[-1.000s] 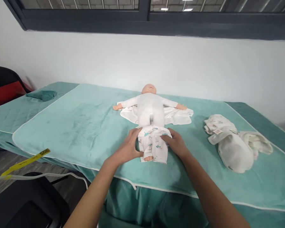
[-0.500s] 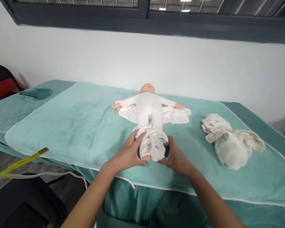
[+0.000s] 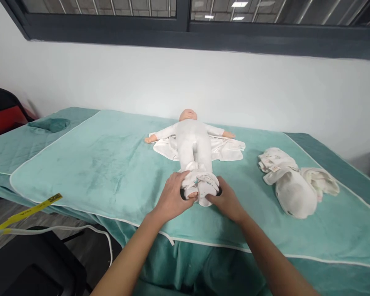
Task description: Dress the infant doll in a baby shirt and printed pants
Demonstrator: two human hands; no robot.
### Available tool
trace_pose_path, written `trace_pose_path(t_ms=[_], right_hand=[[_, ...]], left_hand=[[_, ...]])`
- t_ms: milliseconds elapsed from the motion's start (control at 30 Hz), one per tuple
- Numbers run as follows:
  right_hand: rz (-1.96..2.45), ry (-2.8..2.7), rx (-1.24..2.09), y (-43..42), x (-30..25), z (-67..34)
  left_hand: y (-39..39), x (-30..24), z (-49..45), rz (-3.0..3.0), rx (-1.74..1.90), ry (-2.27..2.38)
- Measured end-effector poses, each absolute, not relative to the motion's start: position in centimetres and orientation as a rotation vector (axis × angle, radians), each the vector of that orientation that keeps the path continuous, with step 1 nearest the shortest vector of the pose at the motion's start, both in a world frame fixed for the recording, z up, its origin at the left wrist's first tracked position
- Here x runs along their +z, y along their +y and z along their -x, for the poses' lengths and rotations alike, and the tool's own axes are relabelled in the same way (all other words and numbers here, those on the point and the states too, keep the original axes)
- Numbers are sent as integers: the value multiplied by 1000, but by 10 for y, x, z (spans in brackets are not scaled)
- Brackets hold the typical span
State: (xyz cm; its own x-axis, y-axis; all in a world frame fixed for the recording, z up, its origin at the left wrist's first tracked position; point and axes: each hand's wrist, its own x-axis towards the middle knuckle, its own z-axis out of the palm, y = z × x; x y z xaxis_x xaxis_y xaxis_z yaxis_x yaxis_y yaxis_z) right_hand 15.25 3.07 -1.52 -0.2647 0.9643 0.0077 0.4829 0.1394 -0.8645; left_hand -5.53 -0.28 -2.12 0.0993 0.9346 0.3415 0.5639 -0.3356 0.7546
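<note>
A baby doll (image 3: 192, 137) in a white bodysuit lies on its back on a teal towel (image 3: 105, 164), head toward the wall, arms spread over a white cloth (image 3: 226, 149). A pair of patterned baby trousers (image 3: 203, 184) is bunched around the doll's feet. My left hand (image 3: 172, 197) grips the trousers' left side with its fingers curled, next to a bare doll foot. From the right, my right hand (image 3: 225, 201) holds the other side of the bunched fabric.
A pile of white baby clothes (image 3: 292, 185) lies on the towel at the right. A folded teal cloth (image 3: 49, 124) sits at the far left. A yellow tape (image 3: 27, 210) and a white cable (image 3: 49, 228) hang off the near-left edge above a black chair (image 3: 33, 267).
Both hands have gathered the trousers from lying flat into a tight bunch around the doll's feet. The camera view has shifted slightly.
</note>
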Motion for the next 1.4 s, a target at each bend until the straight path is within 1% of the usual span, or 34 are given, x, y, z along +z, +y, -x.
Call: trace_pose_path(t_ms=[167,300,367,433,533,633,767,867,967,1067,1167,1233,1300,1400], right_hand=[[1091,-1780,1590,31,17,-166],[1009,-1682,1908,27,44,-176],[1014,-1589,1940,27,56,-173],[1029,-1530,1890,29,70,-166],[1022,-1595,1795,38,93,-149],[987,-1709,1753,54,109,-136],[933,-1833,1727,77,117,-135],[933,-2104,1551,87,124,-144],[1025,-2566,1176,90,139,-148],[1073,-2949,742,89,154,-141],[913,-3198,274,89,170,-130],[780,-3277,46,90,183,-123],[733,-3283,-45,92,200,-119],[817,-3223,-100,94,230,-116]], left_hand=[[-17,3,61,-1812,1012,1417],[-26,24,72,-1645,1010,1176],[-23,34,76,-1478,1106,1099],[-15,44,78,-1271,1238,1067],[2,59,80,-1062,1364,990],[18,69,85,-1022,1368,955],[25,76,104,-1045,1250,907],[20,88,123,-1206,1046,831],[14,109,134,-1512,701,847],[10,126,132,-1841,404,972],[9,137,126,-2055,363,1129],[8,148,125,-2152,343,1243],[9,162,127,-2233,281,1313],[11,186,132,-2368,241,1425]])
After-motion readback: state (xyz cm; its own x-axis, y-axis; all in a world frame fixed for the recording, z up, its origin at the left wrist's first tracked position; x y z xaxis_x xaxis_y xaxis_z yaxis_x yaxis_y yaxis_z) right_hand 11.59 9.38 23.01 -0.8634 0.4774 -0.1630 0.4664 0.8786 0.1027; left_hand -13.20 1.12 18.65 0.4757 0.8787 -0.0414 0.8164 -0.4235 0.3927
